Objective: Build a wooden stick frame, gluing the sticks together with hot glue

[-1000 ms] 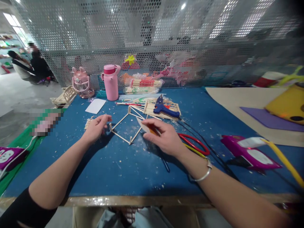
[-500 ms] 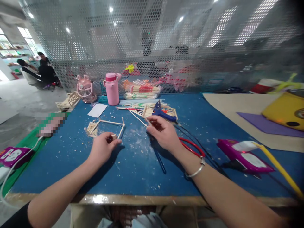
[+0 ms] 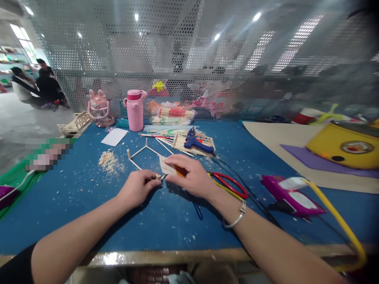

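Note:
My left hand (image 3: 137, 189) pinches one corner of a small frame of thin wooden sticks (image 3: 129, 155), which has short posts at its corners. Between the fingers and thumb of my right hand (image 3: 194, 175) is a bent piece of sandpaper (image 3: 166, 165), whitish on one face and orange-brown on the other. The sandpaper is close to the held corner; whether it touches the wood I cannot tell. Left of the frame lies a heap of pale wood shavings (image 3: 108, 159). Beyond my right hand, a blue glue gun (image 3: 199, 145) rests on a flat stick-built piece (image 3: 179, 142).
A pink bottle (image 3: 135, 112), a pink jug (image 3: 100, 110), a white card (image 3: 115, 137) and bundled sticks (image 3: 173, 114) stand or lie at the back. A red loop (image 3: 233, 184), a purple power strip (image 3: 296, 197) with a yellow cord and a yellow pot (image 3: 328, 142) are on the right.
My right hand has moved left and turned, bringing the sandpaper beside my left hand. The stick frame has been turned, and my left hand has shifted slightly right and down.

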### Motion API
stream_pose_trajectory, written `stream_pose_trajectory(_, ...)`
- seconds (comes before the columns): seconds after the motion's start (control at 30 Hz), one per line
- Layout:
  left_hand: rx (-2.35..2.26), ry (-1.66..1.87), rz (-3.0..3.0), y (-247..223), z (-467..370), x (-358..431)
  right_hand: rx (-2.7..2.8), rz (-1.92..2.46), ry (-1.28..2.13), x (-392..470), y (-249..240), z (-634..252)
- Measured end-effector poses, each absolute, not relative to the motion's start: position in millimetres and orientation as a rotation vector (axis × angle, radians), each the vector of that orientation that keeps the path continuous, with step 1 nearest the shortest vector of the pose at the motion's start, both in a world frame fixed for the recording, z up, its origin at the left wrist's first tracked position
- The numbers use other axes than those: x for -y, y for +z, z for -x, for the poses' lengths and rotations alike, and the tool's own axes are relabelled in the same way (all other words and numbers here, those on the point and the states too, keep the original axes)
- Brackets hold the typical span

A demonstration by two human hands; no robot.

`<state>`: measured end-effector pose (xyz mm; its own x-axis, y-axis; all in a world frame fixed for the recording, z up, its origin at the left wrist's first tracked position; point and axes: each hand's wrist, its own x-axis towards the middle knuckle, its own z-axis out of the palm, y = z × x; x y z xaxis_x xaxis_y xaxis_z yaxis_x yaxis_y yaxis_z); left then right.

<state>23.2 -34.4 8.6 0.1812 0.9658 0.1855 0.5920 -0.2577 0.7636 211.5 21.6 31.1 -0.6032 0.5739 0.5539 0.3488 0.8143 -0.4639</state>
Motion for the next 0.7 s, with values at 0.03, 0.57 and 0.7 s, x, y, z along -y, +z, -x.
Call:
stream_pose_trajectory(0.03, -1.438, 0.924, -1.897, 7, -24, 34, 2.307, 0.672, 0.401, -21, 31, -212)
stream_pose_trajectory(0.57, -1.431, 0.865, -1.847, 5, -24, 30, 2.561, 0.585, 0.275, -14, 33, -200)
stream_pose_trajectory(0.7, -1.434, 0.88, -1.821, 5, -23, 31, 2.556, 0.585, 0.266, -14, 32, -199)
